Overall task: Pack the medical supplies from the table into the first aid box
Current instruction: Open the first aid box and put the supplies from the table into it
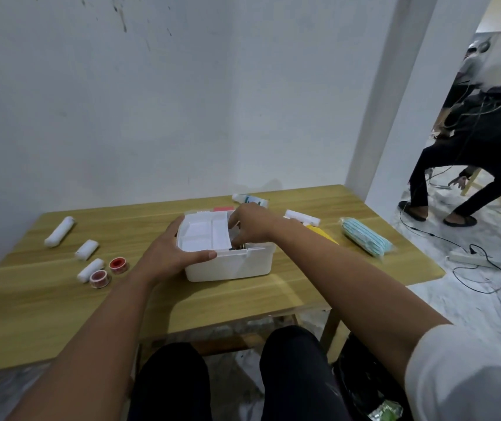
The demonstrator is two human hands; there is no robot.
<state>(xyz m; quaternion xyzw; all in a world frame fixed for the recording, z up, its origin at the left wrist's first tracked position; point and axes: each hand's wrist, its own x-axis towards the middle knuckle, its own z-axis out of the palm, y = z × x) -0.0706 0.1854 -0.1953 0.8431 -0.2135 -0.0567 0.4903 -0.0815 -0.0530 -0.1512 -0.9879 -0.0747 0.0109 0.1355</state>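
Observation:
A white first aid box (234, 265) stands open in the middle of the wooden table (45, 314). A white divided tray (205, 230) sits tilted in its top. My left hand (167, 250) grips the box's left front corner, thumb along the rim. My right hand (250, 223) reaches into the right side of the box, fingers bent down at the tray's edge; what they touch is hidden. Three white bandage rolls (59, 231) (86, 250) (89, 270) and two red tape spools (118, 265) (100, 278) lie to the left.
A pack of blue face masks (364, 237) lies at the right, with a yellow item (322, 233) and a white roll (302, 217) nearer the box. A white bottle (249, 199) lies behind it. Cables and a power strip (468, 259) cover the floor where another person crouches.

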